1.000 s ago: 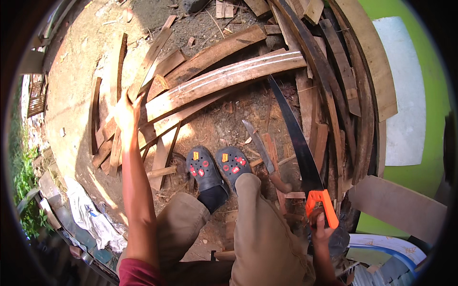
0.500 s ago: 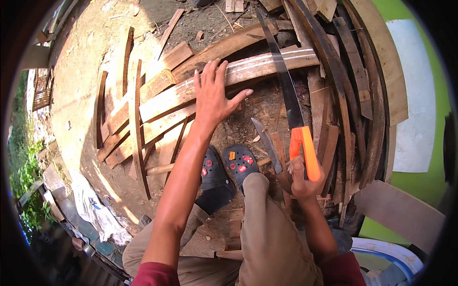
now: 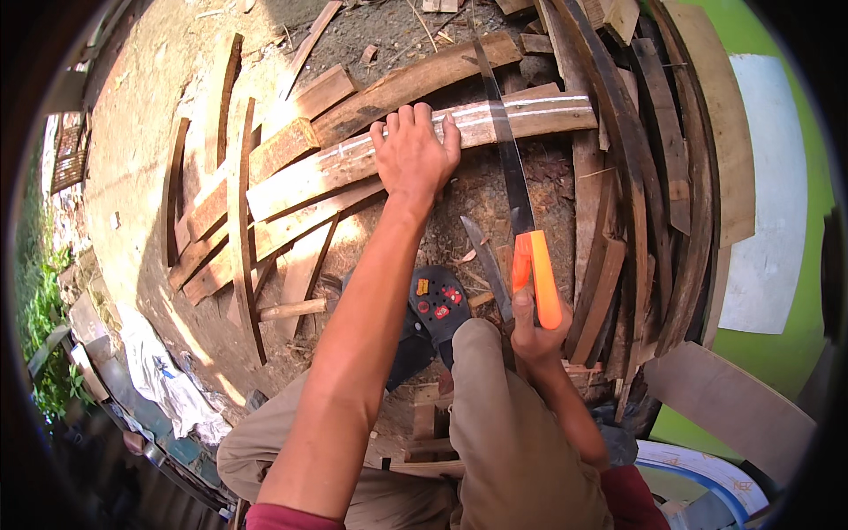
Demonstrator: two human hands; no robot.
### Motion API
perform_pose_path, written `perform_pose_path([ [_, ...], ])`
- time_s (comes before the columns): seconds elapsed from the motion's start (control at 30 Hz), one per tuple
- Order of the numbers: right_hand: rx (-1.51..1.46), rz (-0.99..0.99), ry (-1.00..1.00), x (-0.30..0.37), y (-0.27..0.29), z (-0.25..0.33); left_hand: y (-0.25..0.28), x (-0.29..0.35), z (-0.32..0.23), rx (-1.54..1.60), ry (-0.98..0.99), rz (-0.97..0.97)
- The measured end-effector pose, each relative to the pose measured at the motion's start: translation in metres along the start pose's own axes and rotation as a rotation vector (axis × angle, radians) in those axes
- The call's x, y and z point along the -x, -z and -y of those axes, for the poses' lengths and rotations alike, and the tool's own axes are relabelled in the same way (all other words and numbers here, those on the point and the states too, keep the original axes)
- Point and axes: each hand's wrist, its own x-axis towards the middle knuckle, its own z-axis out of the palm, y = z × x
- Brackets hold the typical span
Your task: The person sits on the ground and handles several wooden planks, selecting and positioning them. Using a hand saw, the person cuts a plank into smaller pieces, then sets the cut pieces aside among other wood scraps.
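Note:
A wooden plank (image 3: 343, 168) with white lines along its upper face lies across other boards. My left hand (image 3: 412, 157) presses on it, fingers together and bent over the far side. A handsaw (image 3: 512, 177) with a dark blade and orange handle is in my right hand (image 3: 539, 336), its fingers wrapped round the grip. The blade crosses over the plank to the right of my left hand; whether its teeth touch the wood I cannot tell. Below the plank, beside my foot, lies a large knife (image 3: 486, 261), its handle partly hidden by my right hand.
Long boards (image 3: 618, 132) are piled along the right by a green wall (image 3: 777, 371). Loose strips (image 3: 238, 230) stand out at the left. My dark clogs (image 3: 437, 305) are just below the plank. A white cloth (image 3: 168, 375) lies at the lower left.
My left hand has slid right along the plank, and its spread fingers have drawn together over it. The handsaw and right hand have shifted slightly left, with the blade more upright in view.

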Motion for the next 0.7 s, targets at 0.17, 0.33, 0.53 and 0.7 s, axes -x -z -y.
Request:
perform_pose_path([
  [0.17, 0.031, 0.031, 0.043, 0.003, 0.005, -0.003, 0.001, -0.001, 0.0, -0.018, 0.002, 0.015],
  [0.33, 0.057, 0.041, 0.056, 0.011, 0.007, -0.003, -0.001, 0.0, -0.001, -0.043, -0.002, 0.009],
  [0.53, 0.058, 0.021, 0.053, 0.018, 0.01, -0.006, 0.001, -0.001, -0.001, -0.059, -0.016, 0.001],
  [0.7, 0.069, 0.032, 0.01, 0.027, 0.012, -0.004, 0.002, 0.001, 0.0, -0.055, -0.018, 0.0],
])
